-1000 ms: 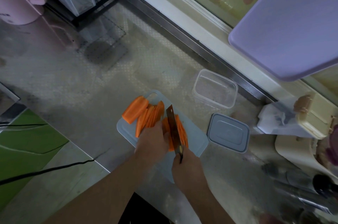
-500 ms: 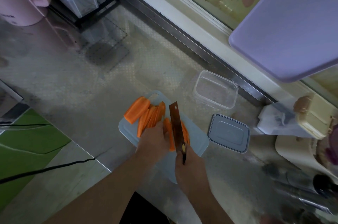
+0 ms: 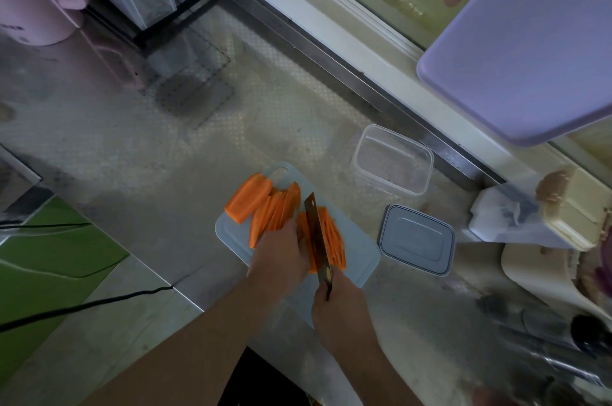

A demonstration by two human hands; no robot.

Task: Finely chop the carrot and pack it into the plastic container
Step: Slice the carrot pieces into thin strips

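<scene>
1. On the pale blue plastic cutting board, the left hand is lying palm-down, its forearm reaching in from the lower left, and its fingers are pressing on a stack of orange carrot slabs; how far the fingers are curling cannot be told.
2. Just right of it, the right hand is wrapping its fingers around the handle of a dark-bladed kitchen knife, wrist straight, blade pointing away from the body and standing on edge in the carrot.
3. Thin cut orange strips are lying just right of the blade.
4. More long carrot pieces are sitting at the board's far-left corner.
5. Beyond the board, a clear rectangular plastic container is standing open on the speckled counter, its grey lid lying near it.
</scene>
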